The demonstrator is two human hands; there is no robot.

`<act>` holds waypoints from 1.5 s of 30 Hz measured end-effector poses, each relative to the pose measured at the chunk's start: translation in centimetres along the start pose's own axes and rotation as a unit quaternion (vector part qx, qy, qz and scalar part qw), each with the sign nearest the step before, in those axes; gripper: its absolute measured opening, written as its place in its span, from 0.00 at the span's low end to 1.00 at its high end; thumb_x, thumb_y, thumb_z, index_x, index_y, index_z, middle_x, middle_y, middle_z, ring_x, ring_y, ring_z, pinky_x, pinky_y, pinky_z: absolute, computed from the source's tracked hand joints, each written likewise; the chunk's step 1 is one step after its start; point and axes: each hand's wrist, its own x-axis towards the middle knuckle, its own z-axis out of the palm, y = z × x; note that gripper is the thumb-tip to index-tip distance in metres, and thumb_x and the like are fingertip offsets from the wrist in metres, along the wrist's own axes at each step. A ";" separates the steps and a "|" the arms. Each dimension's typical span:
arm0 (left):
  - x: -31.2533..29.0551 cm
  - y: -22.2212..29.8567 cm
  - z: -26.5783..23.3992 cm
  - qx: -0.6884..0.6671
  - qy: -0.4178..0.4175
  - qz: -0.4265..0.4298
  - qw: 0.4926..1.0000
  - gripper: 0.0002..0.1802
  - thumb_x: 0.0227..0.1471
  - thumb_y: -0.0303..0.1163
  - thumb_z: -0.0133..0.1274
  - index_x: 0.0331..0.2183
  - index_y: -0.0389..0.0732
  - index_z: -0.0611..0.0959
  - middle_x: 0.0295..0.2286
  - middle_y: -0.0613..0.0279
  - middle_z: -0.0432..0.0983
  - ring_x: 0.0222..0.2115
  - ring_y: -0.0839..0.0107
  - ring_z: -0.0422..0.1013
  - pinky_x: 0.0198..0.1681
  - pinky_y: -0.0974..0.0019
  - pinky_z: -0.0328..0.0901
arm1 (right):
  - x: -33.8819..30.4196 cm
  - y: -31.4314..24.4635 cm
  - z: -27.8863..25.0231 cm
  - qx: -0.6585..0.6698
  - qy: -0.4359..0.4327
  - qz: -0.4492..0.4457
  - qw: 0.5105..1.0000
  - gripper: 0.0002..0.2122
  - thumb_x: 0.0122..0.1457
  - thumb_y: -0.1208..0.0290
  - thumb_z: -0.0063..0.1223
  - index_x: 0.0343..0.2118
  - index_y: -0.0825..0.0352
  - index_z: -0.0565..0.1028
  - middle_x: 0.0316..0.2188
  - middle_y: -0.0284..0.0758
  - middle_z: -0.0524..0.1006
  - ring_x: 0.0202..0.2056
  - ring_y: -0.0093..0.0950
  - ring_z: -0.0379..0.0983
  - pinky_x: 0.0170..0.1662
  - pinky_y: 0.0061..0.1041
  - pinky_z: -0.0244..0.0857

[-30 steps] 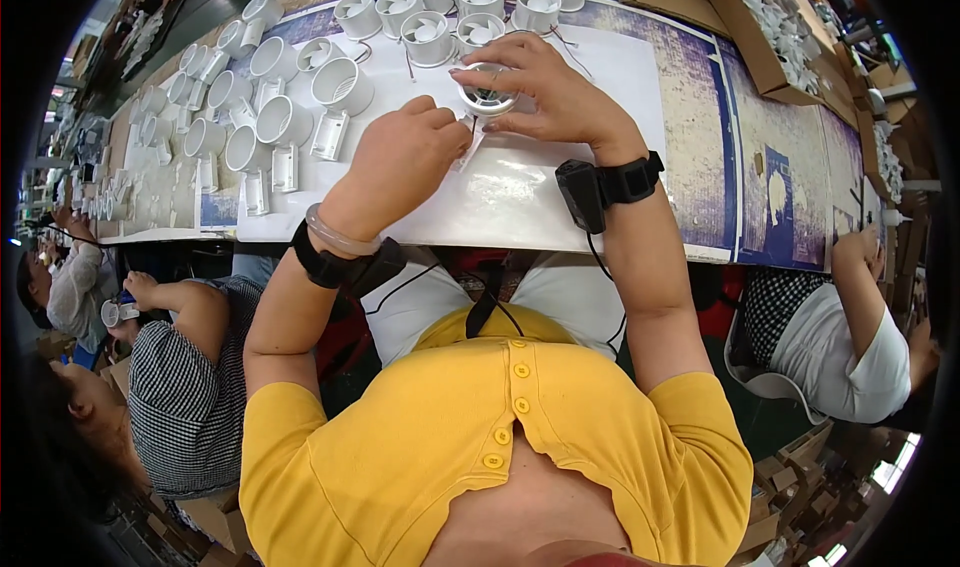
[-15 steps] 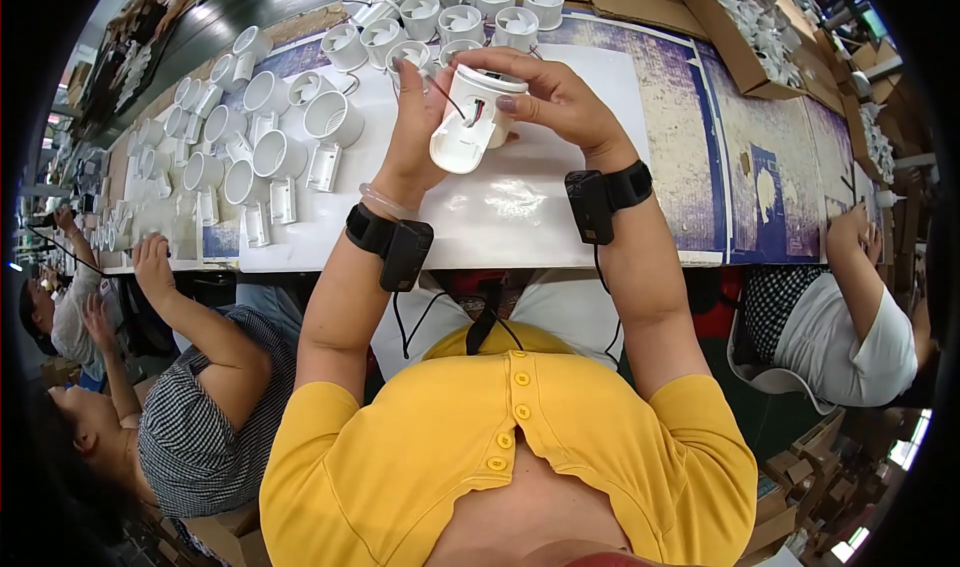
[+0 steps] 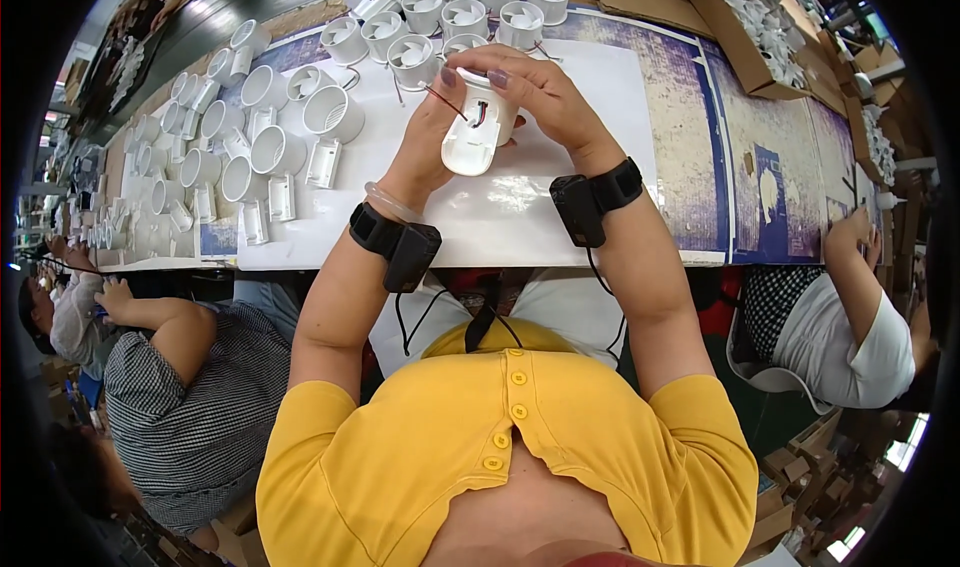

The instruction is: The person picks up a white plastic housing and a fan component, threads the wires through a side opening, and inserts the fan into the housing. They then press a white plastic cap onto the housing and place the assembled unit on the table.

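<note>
Between my two hands I hold a white plastic fan housing [image 3: 474, 147] above the white sheet on the table. Its open handle part points toward me, with thin dark and red wires showing inside and one lead sticking out to the left. My left hand [image 3: 432, 132] wraps the housing's left side, thumb near the top. My right hand [image 3: 545, 95] curls over the top and right side, thumb pressed on the upper part. The fingers behind the housing are partly hidden. Just beyond my hands stand several white round fan units [image 3: 412, 59] with blades inside.
Left of my hands lie several white ring-shaped housings with handles [image 3: 278, 151]. An open cardboard box [image 3: 735, 52] of white parts stands at the far right. A person in a checked top [image 3: 195, 407] sits at left, another in a white sleeve [image 3: 855, 337] at right.
Both hands have shifted slightly, with the right thumb now higher and further left on the housing. The housing has turned more upright. The person at left has drawn an arm back from the table.
</note>
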 end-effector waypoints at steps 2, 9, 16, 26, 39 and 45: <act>-0.2 0.1 0.0 0.016 0.006 -0.003 1.000 0.39 0.54 0.63 0.35 0.52 0.39 0.65 0.40 0.52 0.73 0.37 0.59 0.75 0.35 0.62 0.74 | 0.0 0.1 0.1 -0.003 -0.002 -0.006 1.000 0.20 0.61 0.61 0.40 0.48 0.69 0.74 0.50 0.37 0.73 0.51 0.31 0.67 0.57 0.28 0.56; -0.3 0.0 0.0 0.011 0.006 -0.007 1.000 0.37 0.55 0.62 0.36 0.52 0.40 0.65 0.39 0.53 0.73 0.36 0.60 0.76 0.34 0.62 0.75 | 0.0 -0.6 0.5 0.016 0.004 0.005 1.000 0.20 0.56 0.64 0.40 0.47 0.68 0.74 0.48 0.38 0.73 0.51 0.31 0.67 0.57 0.28 0.56; -0.3 0.0 0.6 0.011 0.000 -0.015 1.000 0.34 0.57 0.59 0.38 0.51 0.40 0.65 0.40 0.54 0.72 0.35 0.64 0.75 0.33 0.64 0.75 | -0.1 -0.2 0.3 0.024 0.003 0.026 0.999 0.20 0.55 0.66 0.39 0.47 0.68 0.75 0.48 0.39 0.73 0.51 0.30 0.67 0.57 0.28 0.56; 0.8 0.0 -1.6 0.153 0.085 0.144 0.974 0.32 0.60 0.53 0.38 0.57 0.41 0.60 0.44 0.54 0.70 0.41 0.68 0.72 0.40 0.64 0.72 | -0.5 -2.0 -0.1 -0.054 0.107 -0.131 0.984 0.17 0.53 0.73 0.43 0.47 0.66 0.75 0.42 0.35 0.75 0.47 0.28 0.69 0.55 0.27 0.57; 0.4 0.8 -1.4 0.118 0.074 0.114 0.984 0.29 0.61 0.49 0.40 0.55 0.39 0.64 0.42 0.61 0.70 0.42 0.75 0.68 0.45 0.72 0.64 | -0.8 -1.9 0.2 -0.083 0.052 -0.168 0.981 0.08 0.53 0.76 0.57 0.37 0.67 0.78 0.33 0.33 0.76 0.40 0.26 0.70 0.47 0.26 0.63; 0.3 1.1 -1.0 0.111 0.110 0.126 0.980 0.36 0.59 0.57 0.36 0.56 0.38 0.63 0.45 0.56 0.70 0.45 0.71 0.69 0.48 0.70 0.65 | -1.6 -3.1 0.4 0.086 0.066 -0.008 0.994 0.06 0.55 0.74 0.56 0.34 0.68 0.78 0.31 0.31 0.76 0.36 0.21 0.69 0.42 0.22 0.63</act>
